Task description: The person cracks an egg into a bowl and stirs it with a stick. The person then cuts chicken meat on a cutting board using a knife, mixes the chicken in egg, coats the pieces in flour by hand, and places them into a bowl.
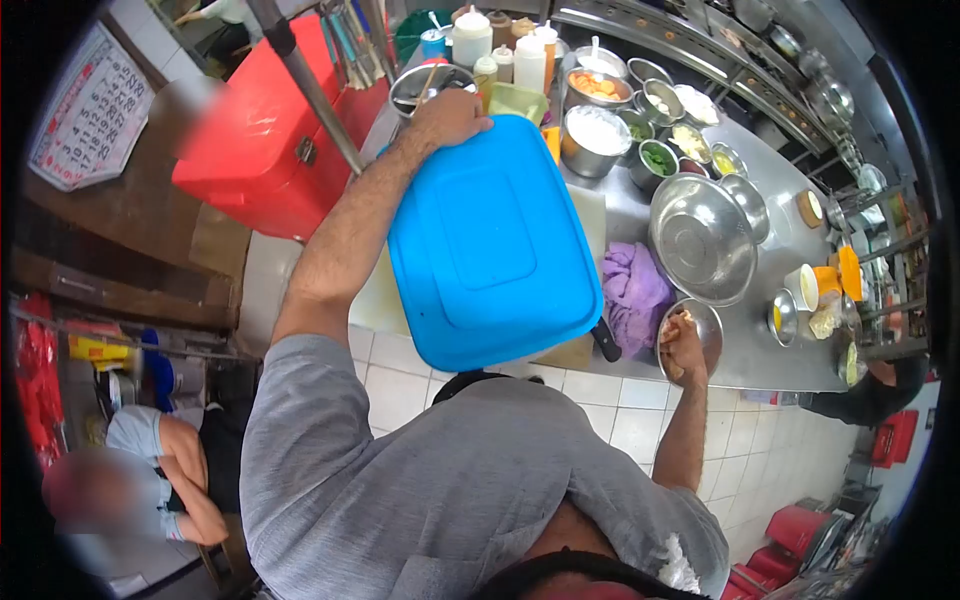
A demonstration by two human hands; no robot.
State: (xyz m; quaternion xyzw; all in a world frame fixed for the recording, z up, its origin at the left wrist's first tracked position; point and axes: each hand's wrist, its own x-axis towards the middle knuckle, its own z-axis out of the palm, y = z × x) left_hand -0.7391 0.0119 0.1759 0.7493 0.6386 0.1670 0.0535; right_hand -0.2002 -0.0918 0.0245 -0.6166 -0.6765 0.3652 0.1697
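Observation:
My left hand [455, 118] is closed over the far edge of a large blue plastic lid [470, 240], which is tilted above the worktop in front of my body. Its fingertips are partly hidden. My right hand [687, 358] is inside a small metal bowl [712, 335] at the near edge of the steel table. The fingers curl around pale pinkish pieces of food [678, 322], too small to name. Beside that bowl lies a crumpled purple cloth [635, 290]. A black knife handle [605, 341] sticks out from under the lid's near right corner.
A wide steel bowl [700, 245] stands beyond the purple cloth. Squeeze bottles [472, 40] and a pot of white food [597, 135] are at the back, near several small ingredient bowls. A red cooler [265, 130] and a metal pole [320, 95] stand left. A person [185, 460] is at lower left.

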